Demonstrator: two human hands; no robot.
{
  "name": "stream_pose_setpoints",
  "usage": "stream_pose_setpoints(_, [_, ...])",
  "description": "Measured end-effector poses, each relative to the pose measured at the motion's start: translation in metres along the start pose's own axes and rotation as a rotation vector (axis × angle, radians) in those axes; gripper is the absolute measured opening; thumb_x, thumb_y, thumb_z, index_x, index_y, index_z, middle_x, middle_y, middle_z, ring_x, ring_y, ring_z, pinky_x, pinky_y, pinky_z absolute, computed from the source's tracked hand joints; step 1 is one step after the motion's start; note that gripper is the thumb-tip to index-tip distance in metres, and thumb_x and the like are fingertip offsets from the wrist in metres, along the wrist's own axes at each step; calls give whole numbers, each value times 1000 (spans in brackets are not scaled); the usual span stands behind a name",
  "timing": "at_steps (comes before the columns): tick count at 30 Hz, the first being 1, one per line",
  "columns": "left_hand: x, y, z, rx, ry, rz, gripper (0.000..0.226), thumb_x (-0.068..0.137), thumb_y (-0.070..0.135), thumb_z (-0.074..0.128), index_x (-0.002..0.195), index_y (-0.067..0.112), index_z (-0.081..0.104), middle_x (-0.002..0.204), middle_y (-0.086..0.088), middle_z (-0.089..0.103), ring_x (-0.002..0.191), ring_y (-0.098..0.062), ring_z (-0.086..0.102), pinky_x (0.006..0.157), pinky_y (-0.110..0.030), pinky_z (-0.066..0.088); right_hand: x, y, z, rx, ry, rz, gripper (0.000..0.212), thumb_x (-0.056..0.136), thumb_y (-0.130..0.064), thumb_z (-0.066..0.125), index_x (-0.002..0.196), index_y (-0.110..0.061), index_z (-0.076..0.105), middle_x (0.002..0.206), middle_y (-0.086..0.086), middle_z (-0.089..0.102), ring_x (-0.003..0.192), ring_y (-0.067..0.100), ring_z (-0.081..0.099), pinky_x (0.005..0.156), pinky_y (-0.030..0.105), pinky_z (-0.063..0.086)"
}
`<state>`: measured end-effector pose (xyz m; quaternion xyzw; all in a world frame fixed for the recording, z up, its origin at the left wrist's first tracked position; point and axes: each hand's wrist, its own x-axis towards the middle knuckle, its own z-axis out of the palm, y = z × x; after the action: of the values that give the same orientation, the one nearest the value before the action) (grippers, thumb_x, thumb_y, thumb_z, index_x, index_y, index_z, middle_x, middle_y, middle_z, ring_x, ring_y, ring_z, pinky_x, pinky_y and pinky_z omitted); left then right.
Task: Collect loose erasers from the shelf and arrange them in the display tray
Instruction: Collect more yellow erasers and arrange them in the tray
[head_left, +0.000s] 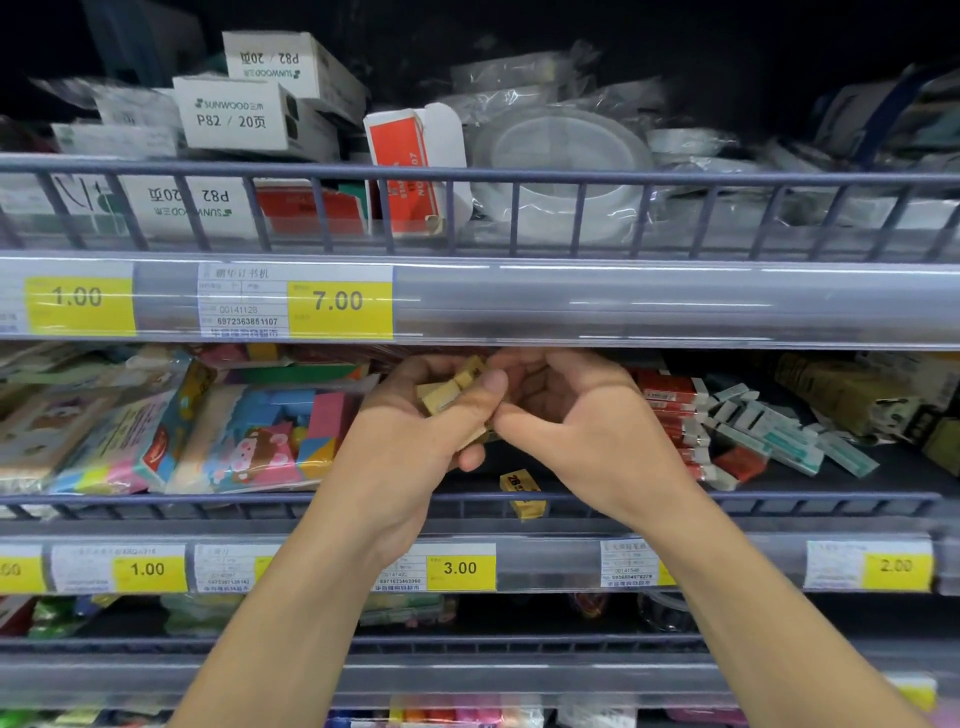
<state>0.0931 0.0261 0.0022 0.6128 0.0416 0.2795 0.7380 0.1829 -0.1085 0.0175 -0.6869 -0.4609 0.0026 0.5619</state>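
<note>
Up at the middle shelf (779, 501), the left hand (415, 431) grips several yellow erasers (447, 392). The right hand (566, 415) curls beside it, fingertips touching the bunch; two more yellow erasers (522, 493) lie below.

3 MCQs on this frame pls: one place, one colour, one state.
1. Where do the loose yellow erasers lie?
A. top shelf
B. middle shelf, below the hands
C. bottom shelf

2. What colour are the price tags?
A. yellow
B. green
C. pink

3. What is the left hand doing?
A. hanging idle
B. gripping several erasers
C. pressing a tag

Key: 1 B, they rest behind the middle shelf's rail; 2 A, the 3.00 tag is yellow; 3 B, fingers curl round tan blocks while the right hand meets it.
</note>
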Motion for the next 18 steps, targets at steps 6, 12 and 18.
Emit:
stream_pose_setpoints(6, [-2, 2, -1, 33, 34, -51, 43, 76, 38, 80, 109, 12, 70, 78, -5, 72, 49, -19, 51, 43, -24, 45, -1, 1, -12, 22, -146, -31, 16, 86, -27, 77, 102, -26, 75, 95, -4, 77, 92, 17, 73, 86, 46, 58])
stream_pose_setpoints(12, [1, 8, -3, 28, 134, -64, 10, 89, -3, 73, 92, 7, 72, 77, -4, 77, 72, -16, 76, 49, -24, 57, 20, 11, -24, -474, -374, 290, 18, 80, -49, 78, 91, -39, 69, 86, -22, 69, 83, -3, 65, 79, 26, 54])
stream_pose_setpoints(18, [1, 12, -7, 40, 157, -7, 29, 88, -13, 67, 76, 13, 73, 74, -6, 74, 71, -19, 74, 39, -21, 44, 32, 4, -13, -724, -657, 415, 36, 79, -58, 73, 106, -34, 73, 92, -22, 64, 85, 1, 63, 77, 23, 55])
